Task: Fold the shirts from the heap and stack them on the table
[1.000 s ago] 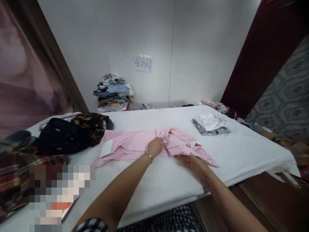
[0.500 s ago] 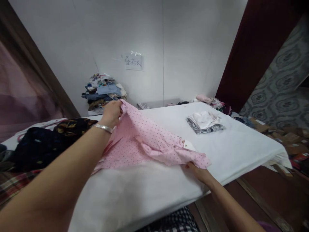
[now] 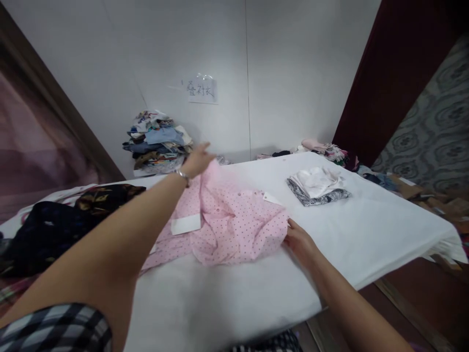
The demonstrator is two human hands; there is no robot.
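A pink shirt (image 3: 238, 225) with small dark dots lies bunched and creased on the white-covered table (image 3: 234, 298). At its far left side, my left hand (image 3: 200, 160) has a raised part of the cloth pinched under the palm; the fabric there is smeared by motion. My right hand (image 3: 298, 239) grips the shirt's right edge, with the fingers partly behind the cloth. A blank white tag (image 3: 186, 224) rests on the shirt's left part. Along its far right edge shows a small white piece (image 3: 271, 198) beside some buttons.
Folded white and black-patterned garments (image 3: 317, 186) lie at the right of the table. Dark clothes (image 3: 54, 225) are heaped at the left. A tall clothes stack (image 3: 157, 142) stands by the wall, below a paper sign (image 3: 202, 90). Cardboard boxes (image 3: 439, 200) sit beyond the right edge.
My left hand has moved right and away from me, carrying its part of the shirt. My right hand has shifted slightly up. The shirt is more bunched, and the white tag has come into view.
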